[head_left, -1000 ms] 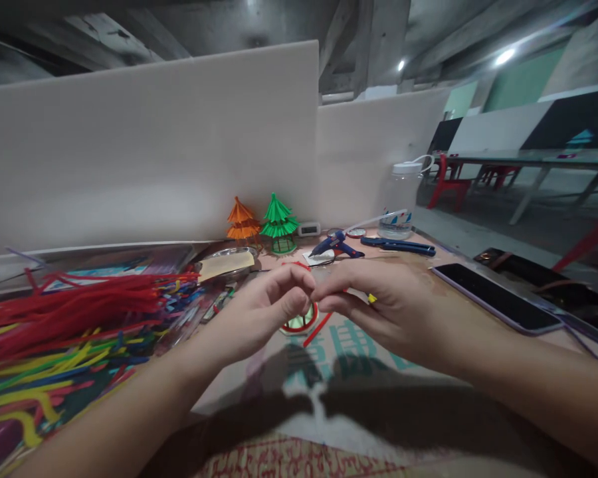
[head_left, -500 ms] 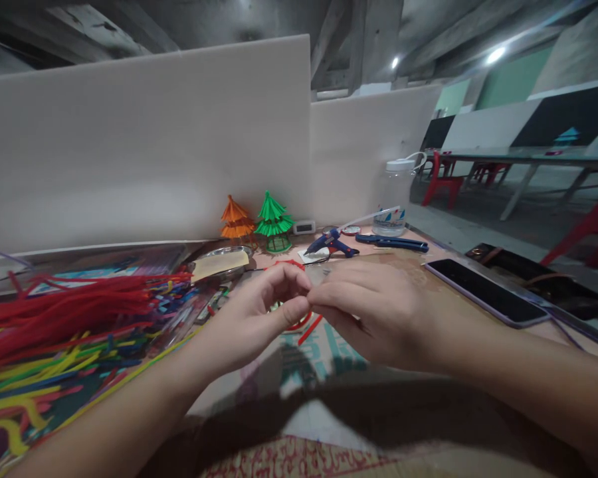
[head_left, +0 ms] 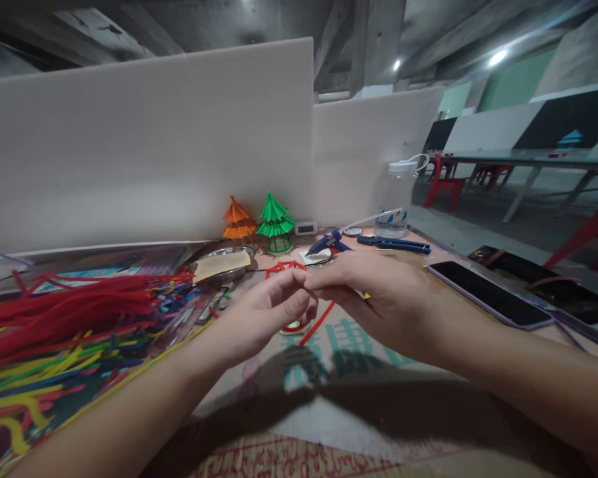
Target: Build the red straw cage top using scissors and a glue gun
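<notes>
Over the middle of the table my left hand (head_left: 265, 312) and my right hand (head_left: 386, 292) meet at the fingertips. The left thumb and fingers are curled together; whatever they hold is too small or hidden. My right hand is closed, palm down, its fingertips pressed against the left ones, and a speck of yellow shows beneath it. Behind and below the hands sits a red ring-shaped frame (head_left: 285, 266), partly covered by the fingers. A red pipe cleaner piece (head_left: 319, 322) lies on the table just under them.
Pipe cleaners (head_left: 80, 309) are heaped at left, near a metal dish (head_left: 234, 262). At the back stand an orange tree (head_left: 238, 219), a green tree (head_left: 275, 222), a glue gun (head_left: 325, 243), blue-handled pliers (head_left: 393, 244) and a bottle (head_left: 393, 199). A phone (head_left: 488, 292) lies at right.
My right hand has tilted and shifted slightly, showing the yellow speck beneath it. Both hands stay together at the fingertips. More of the red frame and the red piece is visible.
</notes>
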The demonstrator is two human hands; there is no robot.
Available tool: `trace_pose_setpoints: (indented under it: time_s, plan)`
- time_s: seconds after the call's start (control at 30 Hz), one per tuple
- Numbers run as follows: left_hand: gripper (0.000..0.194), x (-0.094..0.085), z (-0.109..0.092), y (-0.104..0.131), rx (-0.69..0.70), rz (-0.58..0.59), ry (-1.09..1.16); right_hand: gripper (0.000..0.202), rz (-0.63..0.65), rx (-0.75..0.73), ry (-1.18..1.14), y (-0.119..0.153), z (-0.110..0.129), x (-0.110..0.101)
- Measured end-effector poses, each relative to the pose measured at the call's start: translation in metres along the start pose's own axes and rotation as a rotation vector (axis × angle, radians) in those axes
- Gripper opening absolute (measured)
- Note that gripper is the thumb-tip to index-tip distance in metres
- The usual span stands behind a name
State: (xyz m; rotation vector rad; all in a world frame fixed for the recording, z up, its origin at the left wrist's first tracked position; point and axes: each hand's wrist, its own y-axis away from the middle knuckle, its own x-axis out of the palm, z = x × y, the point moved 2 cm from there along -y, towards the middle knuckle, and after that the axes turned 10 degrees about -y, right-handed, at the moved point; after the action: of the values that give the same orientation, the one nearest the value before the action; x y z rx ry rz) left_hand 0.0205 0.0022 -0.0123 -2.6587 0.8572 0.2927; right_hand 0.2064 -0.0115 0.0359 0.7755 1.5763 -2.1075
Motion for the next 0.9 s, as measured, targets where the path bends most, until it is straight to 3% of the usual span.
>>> trace_pose_setpoints:
  time_s: [0.2,0.5,0.73,0.9]
  plan:
    - [0.037,0.002,-0.001,-0.001,-0.009,-0.079,-0.054,0.014,0.072,0.023,0.055,0.0,0.002,0.003]
    - [0.032,0.002,0.004,-0.002,0.038,-0.132,-0.136,0.008,-0.05,0.075,-0.059,0.007,-0.012,0.016]
    - [0.035,0.005,0.003,-0.003,0.034,-0.064,-0.089,0.01,-0.017,0.145,-0.146,0.007,-0.012,0.023]
    - [0.049,0.004,0.004,-0.003,-0.009,-0.036,-0.062,0.011,-0.037,0.263,-0.305,0.005,-0.01,0.02]
